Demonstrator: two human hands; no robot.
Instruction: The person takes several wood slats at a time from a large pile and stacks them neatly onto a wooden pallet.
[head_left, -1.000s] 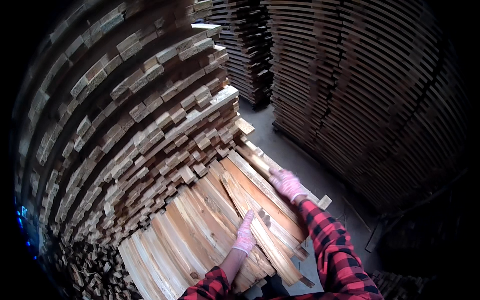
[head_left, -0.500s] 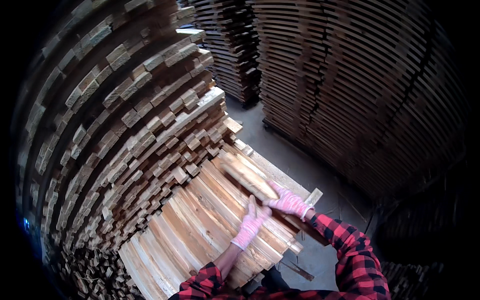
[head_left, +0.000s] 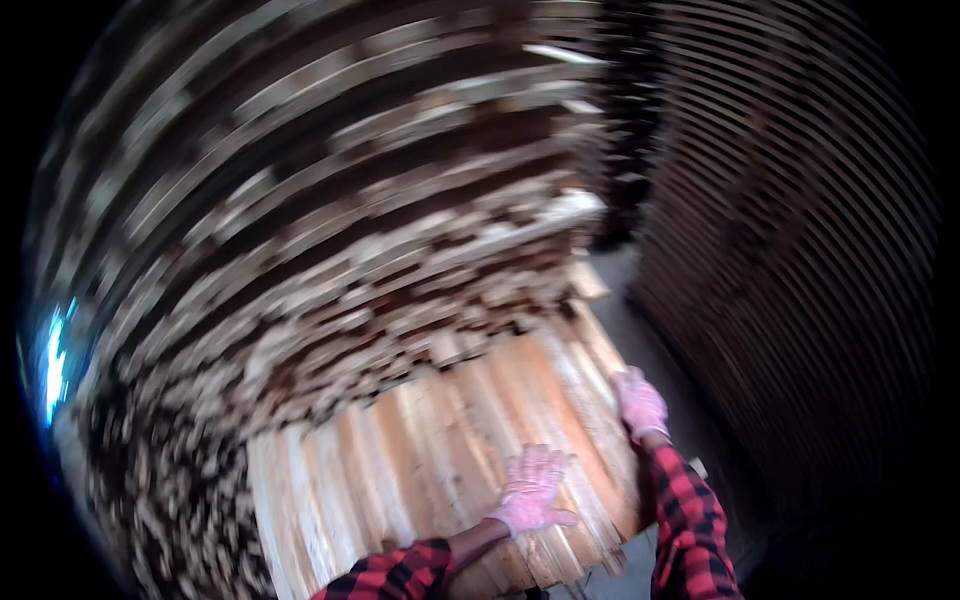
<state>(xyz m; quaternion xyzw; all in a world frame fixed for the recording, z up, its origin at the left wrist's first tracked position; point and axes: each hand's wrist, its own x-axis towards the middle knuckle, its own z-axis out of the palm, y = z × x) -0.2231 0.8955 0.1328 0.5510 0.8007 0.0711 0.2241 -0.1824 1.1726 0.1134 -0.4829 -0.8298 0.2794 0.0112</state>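
A layer of pale wooden boards [head_left: 430,440] lies side by side in front of me. My left hand [head_left: 535,490], in a pink knit glove, is open and presses flat on the boards near their close end, fingers spread. At the right side of the layer, my right hand [head_left: 642,402], also in a pink glove, has its fingers closed over the outer wooden board [head_left: 596,340]. Its fingertips are blurred, and the board's near part is partly hidden by the hand and forearm.
Directly behind the layer rises a tall stack of lumber [head_left: 350,230] with uneven ends. Another high stack of thin boards [head_left: 790,220] stands on the right, across a narrow strip of grey floor [head_left: 655,335]. Dark piled wood pieces [head_left: 180,510] are at lower left.
The view has swung left. The lifted board now lies at the layer's right side, with my right hand at its edge. My left hand has flattened onto the boards, apart from my right.
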